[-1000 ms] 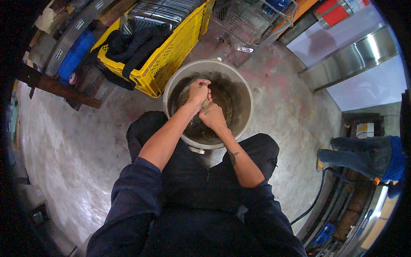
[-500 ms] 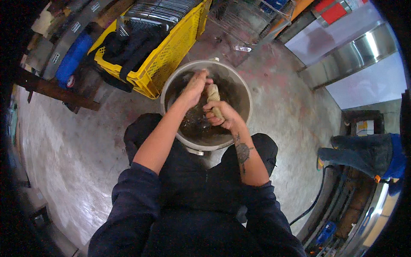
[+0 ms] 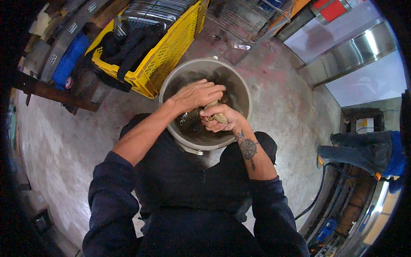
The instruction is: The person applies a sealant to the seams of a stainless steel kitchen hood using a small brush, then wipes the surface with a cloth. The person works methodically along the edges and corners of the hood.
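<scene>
A beige cloth, twisted and bunched up, is held between my two hands over the bucket. My left hand is closed around its far end, with the back of the hand upward. Just nearer to me, my right hand wraps the other end, and a crumpled bit pokes out of the fist. Most of the cloth is hidden by my fingers. Below is a round light-grey bucket with dark, murky water in it, standing on the floor between my knees.
A yellow crate with metal racks and black cloth stands beyond the bucket on the left. A wire rack is at the far side. Metal panels lean at the right. Another person's legs show at the right, near a black hose.
My left hand has come down and over onto the cloth's far end, where its fingers were off it before. The cloth is now more bunched between my fists, and both elbows have spread outward.
</scene>
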Demonstrator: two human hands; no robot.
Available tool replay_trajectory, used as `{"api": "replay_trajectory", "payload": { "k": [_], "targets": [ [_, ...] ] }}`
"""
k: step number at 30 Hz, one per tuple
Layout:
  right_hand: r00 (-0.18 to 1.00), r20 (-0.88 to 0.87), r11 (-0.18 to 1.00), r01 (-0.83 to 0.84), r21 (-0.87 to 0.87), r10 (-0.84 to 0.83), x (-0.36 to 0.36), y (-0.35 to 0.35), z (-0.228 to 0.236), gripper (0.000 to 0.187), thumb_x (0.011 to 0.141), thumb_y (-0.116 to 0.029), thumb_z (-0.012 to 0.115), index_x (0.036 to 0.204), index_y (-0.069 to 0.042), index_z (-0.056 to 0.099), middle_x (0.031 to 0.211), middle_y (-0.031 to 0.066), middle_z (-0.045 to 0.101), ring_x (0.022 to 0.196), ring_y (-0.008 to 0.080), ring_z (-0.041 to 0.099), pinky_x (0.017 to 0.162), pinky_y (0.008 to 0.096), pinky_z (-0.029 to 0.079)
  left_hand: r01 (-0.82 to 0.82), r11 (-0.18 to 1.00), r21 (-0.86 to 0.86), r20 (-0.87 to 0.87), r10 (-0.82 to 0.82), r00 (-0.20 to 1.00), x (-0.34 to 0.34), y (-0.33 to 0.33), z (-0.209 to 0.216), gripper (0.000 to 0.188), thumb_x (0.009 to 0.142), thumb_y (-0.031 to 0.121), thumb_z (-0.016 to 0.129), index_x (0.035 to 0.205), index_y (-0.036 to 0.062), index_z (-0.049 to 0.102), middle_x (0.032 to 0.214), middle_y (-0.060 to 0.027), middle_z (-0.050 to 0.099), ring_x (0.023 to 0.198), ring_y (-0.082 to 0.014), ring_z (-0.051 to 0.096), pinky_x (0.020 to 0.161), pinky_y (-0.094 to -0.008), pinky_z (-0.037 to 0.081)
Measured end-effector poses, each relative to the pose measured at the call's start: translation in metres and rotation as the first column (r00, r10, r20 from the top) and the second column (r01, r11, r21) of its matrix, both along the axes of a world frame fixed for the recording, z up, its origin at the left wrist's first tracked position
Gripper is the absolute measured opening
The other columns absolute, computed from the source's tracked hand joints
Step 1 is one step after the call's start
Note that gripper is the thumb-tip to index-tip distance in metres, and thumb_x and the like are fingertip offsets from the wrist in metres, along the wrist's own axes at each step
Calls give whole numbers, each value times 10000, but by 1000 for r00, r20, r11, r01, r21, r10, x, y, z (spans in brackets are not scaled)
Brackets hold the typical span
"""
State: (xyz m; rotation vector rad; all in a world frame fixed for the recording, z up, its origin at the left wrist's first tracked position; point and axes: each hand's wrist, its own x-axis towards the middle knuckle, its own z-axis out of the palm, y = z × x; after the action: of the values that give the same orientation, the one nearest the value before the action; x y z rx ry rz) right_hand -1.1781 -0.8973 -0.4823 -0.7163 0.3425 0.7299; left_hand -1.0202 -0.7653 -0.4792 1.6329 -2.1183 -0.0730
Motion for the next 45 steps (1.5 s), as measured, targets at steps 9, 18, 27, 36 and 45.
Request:
{"api": "replay_trajectory", "payload": {
  "k": [9,18,27,36,45],
  "targets": [
    [906,239,335,116,-935,351,9,-17,-47,322,837,-298,714,826,25,720,754,220,731,604,363,678,545,473,509,-337,924,183,184,304,935,-23,-1,-29,183,842,80,718,1022,55,705,916,-239,764,829,-398,778,718,-520,622],
    [894,36,-439,254,-862,447,16,32,-30,352,809,-188,764,1091,-26,628,874,249,754,795,420,767,688,530,627,-292,794,534,-146,426,893,-6,10,-67,182,782,96,688,839,-69,738,821,-296,742,743,-395,768,647,-499,587],
    [833,126,-477,425,-769,539,10,17,-38,392,818,-196,787,1092,-59,543,888,215,726,764,417,753,637,531,610,183,478,859,-495,687,531,7,-2,-59,219,772,125,736,676,-36,623,549,-118,573,485,-254,527,479,-445,421],
    [961,-36,720,180,-670,-274,8,-19,-46,140,930,-97,758,941,-36,632,865,104,711,693,193,695,546,323,581,-311,822,477,-227,458,860,-2,6,-29,1171,683,36,921,1653,120,270,1655,-218,328,1525,-422,383,1261,-538,356],
    [994,-105,1000,-5,4,5,10,-10,-18,257,1021,-249,711,881,-78,579,654,-23,450,479,39,354,369,187,243,-70,993,96,92,61,994,4,4,-19,1032,716,50,841,1639,174,396,1553,-68,535,1476,-281,486,1218,-474,413]
  ]
}}
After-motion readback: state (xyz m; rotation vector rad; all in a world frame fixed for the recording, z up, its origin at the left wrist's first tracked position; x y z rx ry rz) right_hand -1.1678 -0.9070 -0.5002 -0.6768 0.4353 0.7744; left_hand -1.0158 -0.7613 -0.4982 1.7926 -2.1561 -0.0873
